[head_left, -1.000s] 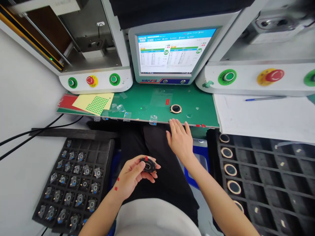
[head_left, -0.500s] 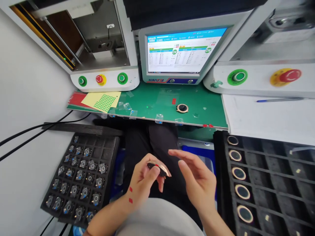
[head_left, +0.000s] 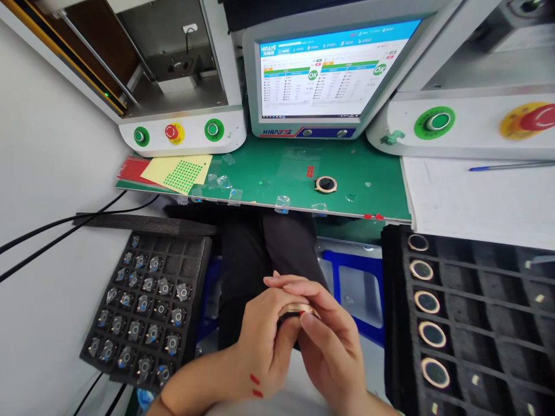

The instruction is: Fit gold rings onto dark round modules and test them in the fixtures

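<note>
Over my lap, both hands close together on one small round part [head_left: 299,311] with a gold-coloured rim and a black body. My left hand [head_left: 264,341] holds it from the left, with two small red stickers on the back of that hand. My right hand [head_left: 329,341] pinches it from the right, thumb on its rim. Most of the part is hidden by my fingers. A second round gold-rimmed part [head_left: 325,184] lies on the green mat [head_left: 277,173] in front of the monitor.
A black foam tray [head_left: 147,300] of several small metal parts lies left. A black slotted tray [head_left: 468,323] with gold-rimmed rings stands right. Behind are a monitor [head_left: 329,75], machines with green and red buttons, a yellow sheet of green dots [head_left: 177,171], white paper and a pen [head_left: 511,166].
My right hand came back from the green mat's front edge to my lap and closed on the round part. The left hand turned the part over and lowered it nearer my body.
</note>
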A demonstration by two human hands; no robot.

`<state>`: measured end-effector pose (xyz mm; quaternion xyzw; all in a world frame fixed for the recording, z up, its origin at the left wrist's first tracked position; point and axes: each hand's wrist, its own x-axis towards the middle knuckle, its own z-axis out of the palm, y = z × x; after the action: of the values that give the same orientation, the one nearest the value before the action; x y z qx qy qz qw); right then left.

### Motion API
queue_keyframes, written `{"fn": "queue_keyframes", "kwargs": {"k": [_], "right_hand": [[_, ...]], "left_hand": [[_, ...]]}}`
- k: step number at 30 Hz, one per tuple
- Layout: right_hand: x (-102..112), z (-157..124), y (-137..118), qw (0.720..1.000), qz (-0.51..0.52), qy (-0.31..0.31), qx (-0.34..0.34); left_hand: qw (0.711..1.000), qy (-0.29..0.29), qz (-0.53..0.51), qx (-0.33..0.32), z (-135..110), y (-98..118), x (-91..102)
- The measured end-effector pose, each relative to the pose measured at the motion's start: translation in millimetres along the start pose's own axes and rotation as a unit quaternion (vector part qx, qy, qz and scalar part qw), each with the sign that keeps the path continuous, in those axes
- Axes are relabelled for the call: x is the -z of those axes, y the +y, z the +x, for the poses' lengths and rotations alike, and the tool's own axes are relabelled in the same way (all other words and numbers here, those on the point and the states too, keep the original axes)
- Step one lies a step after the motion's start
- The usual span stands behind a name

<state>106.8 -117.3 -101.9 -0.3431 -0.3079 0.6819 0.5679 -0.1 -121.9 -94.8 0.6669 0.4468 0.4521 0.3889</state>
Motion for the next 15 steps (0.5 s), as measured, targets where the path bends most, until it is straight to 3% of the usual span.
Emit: {"fn": "queue_keyframes", "kwargs": {"k": [3,7,15], "right_hand": [[-6,0,3,0.998,0.038,0.05,0.018],[-14,-1,6,0.993,0.048,0.103,0.02],[-15,-5,2,0.991,0.071,0.111,0.002]], "left_hand": [[0.996,0.003,0.07,-0.049,2,-1,-1.2],[0.99,-0.006,0.128,-0.062,6,1,-1.2],[0.976,-0.025,0.195,-0.098,10,5,0.0]]}}
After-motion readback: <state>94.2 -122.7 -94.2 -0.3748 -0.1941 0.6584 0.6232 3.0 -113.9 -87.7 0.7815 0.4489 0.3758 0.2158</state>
